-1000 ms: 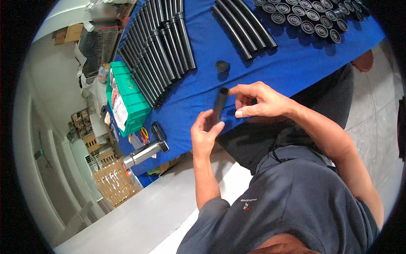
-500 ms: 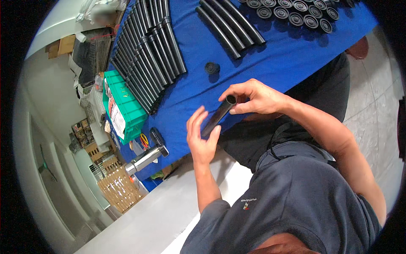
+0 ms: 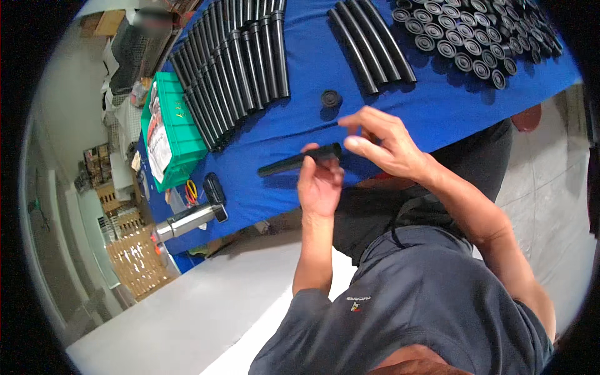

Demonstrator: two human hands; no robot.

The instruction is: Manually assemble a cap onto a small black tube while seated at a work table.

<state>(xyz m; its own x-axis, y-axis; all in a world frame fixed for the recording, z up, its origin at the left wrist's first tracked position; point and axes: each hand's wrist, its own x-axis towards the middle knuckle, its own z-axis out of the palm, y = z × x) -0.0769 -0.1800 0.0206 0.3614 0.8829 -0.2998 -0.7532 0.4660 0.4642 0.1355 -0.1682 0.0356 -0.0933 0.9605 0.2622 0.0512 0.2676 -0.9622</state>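
Note:
A short black tube (image 3: 282, 164) lies across my left hand (image 3: 322, 181), whose fingers are wrapped around it near its right end. Its left end sticks out over the blue cloth. Just right of that tube is my right hand (image 3: 389, 145), apart from it, with index finger and thumb spread and nothing seen between them. Beyond my hands a single black round cap (image 3: 330, 99) rests on the cloth. Many similar caps (image 3: 463, 62) are grouped at the far right. Several loose black tubes (image 3: 374, 50) lie side by side left of that group.
Rows of black tubes with collars (image 3: 240, 69) cover the far left of the blue cloth (image 3: 306, 119). A green crate (image 3: 181, 128) stands at the left edge. Nearer are a silver and black tool (image 3: 190, 220) and yellow-red handles (image 3: 191, 189). A slatted brown rack (image 3: 139, 262) is beyond.
The tube has swung from a steep slant to nearly level and is now in my left hand's grasp. My right hand has let go of its end and moved slightly right.

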